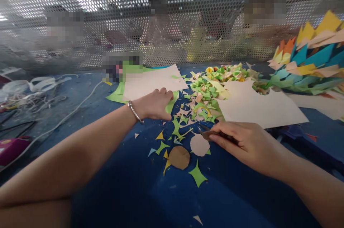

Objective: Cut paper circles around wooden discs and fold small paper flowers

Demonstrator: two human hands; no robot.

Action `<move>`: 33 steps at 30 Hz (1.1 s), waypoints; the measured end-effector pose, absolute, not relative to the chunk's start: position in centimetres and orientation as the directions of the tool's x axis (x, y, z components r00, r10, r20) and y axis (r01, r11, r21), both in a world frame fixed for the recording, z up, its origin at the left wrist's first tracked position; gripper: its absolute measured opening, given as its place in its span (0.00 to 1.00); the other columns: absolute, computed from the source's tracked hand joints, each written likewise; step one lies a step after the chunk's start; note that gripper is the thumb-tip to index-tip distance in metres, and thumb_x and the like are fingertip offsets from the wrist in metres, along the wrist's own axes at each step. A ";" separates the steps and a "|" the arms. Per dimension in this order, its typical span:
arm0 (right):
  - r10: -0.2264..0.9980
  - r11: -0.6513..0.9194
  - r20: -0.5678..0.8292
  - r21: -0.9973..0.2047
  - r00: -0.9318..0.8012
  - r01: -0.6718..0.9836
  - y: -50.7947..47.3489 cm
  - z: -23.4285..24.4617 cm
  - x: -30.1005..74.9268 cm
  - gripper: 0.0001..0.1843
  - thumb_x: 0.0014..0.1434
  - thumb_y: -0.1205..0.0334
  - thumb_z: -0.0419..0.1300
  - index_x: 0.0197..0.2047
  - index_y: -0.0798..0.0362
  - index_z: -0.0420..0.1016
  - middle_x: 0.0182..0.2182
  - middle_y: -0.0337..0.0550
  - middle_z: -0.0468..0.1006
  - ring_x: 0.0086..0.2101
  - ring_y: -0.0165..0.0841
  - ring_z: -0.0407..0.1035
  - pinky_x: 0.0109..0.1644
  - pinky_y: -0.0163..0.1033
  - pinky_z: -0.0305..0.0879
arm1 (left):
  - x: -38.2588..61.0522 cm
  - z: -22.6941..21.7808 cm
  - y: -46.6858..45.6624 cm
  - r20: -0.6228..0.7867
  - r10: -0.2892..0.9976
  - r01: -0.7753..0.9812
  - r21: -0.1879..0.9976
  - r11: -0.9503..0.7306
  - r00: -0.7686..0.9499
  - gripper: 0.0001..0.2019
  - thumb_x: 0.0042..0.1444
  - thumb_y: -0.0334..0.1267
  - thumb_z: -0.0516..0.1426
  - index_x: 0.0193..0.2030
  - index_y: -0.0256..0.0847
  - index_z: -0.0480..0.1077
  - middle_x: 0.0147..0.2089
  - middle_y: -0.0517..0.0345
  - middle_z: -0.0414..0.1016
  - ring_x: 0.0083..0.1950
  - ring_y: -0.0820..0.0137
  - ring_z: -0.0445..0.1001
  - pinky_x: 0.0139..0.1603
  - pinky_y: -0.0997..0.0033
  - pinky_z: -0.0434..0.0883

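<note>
Pale sheet, long left-right, just far of your left hand, fingers curled, thumb apart; right hand pinches brown piece.

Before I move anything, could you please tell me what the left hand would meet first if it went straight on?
Probably the left hand would meet the pile of cut paper pieces, though depth is unclear.
</note>
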State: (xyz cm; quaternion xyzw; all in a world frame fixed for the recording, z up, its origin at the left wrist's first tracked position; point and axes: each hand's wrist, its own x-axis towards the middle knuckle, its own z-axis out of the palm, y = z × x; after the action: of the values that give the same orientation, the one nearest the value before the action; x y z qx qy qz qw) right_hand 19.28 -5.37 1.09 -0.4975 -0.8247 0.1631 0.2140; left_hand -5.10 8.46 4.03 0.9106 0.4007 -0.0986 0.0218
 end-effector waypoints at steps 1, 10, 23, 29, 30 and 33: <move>0.893 0.447 0.193 -0.482 -0.406 0.754 -5.4 1.1 19.3 0.17 0.70 0.51 0.50 0.38 0.50 0.75 0.26 0.37 0.76 0.25 0.28 0.68 0.28 0.33 0.58 | -5.3 4.1 8.9 -0.225 0.697 0.709 -0.034 -0.704 0.681 0.32 0.46 0.46 0.58 0.58 0.32 0.63 0.54 0.36 0.68 0.53 0.49 0.67 0.56 0.52 0.66; 0.883 0.464 0.180 -0.472 -0.434 0.749 -5.4 1.0 19.2 0.18 0.71 0.52 0.49 0.37 0.51 0.75 0.26 0.39 0.76 0.25 0.29 0.68 0.28 0.34 0.58 | -6.2 4.5 10.3 -0.199 0.500 0.527 0.115 -0.842 0.843 0.28 0.48 0.37 0.60 0.58 0.43 0.63 0.52 0.49 0.67 0.52 0.58 0.68 0.53 0.63 0.65; 0.887 0.455 0.162 -0.457 -0.431 0.764 -5.2 1.0 19.1 0.20 0.71 0.49 0.48 0.38 0.50 0.76 0.28 0.40 0.77 0.26 0.30 0.70 0.29 0.34 0.59 | -4.8 4.7 9.5 -0.275 0.543 0.479 -0.267 -0.836 0.794 0.12 0.60 0.43 0.51 0.35 0.42 0.73 0.34 0.50 0.76 0.31 0.64 0.67 0.28 0.65 0.54; 0.880 0.470 0.177 -0.458 -0.441 0.754 -5.3 0.8 19.0 0.20 0.71 0.50 0.48 0.38 0.50 0.76 0.28 0.41 0.78 0.27 0.30 0.71 0.29 0.35 0.60 | -4.8 5.3 10.4 -0.348 0.611 0.622 -0.096 -0.777 0.711 0.15 0.49 0.47 0.59 0.39 0.41 0.68 0.39 0.50 0.75 0.33 0.65 0.67 0.29 0.67 0.57; 0.880 0.470 0.181 -0.462 -0.439 0.752 -5.3 0.8 19.0 0.20 0.71 0.50 0.48 0.38 0.50 0.76 0.28 0.41 0.78 0.26 0.30 0.70 0.29 0.35 0.60 | -4.8 5.4 10.7 -0.361 0.613 0.632 -0.080 -0.771 0.703 0.15 0.47 0.46 0.60 0.39 0.41 0.68 0.40 0.50 0.75 0.34 0.65 0.67 0.30 0.67 0.58; 0.878 0.474 0.192 -0.467 -0.438 0.746 -5.3 0.8 19.1 0.20 0.71 0.50 0.48 0.38 0.50 0.76 0.28 0.40 0.78 0.26 0.30 0.70 0.29 0.35 0.60 | -4.9 5.4 11.2 -0.367 0.620 0.649 -0.057 -0.759 0.694 0.15 0.46 0.45 0.59 0.40 0.41 0.67 0.40 0.49 0.74 0.34 0.64 0.67 0.31 0.67 0.59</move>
State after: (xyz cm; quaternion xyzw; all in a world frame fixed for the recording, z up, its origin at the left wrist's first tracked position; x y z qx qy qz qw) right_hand 19.07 -5.29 0.85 -0.4876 -0.8329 0.1586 0.2081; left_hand -4.95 11.23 5.39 0.9194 0.3450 -0.1849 0.0386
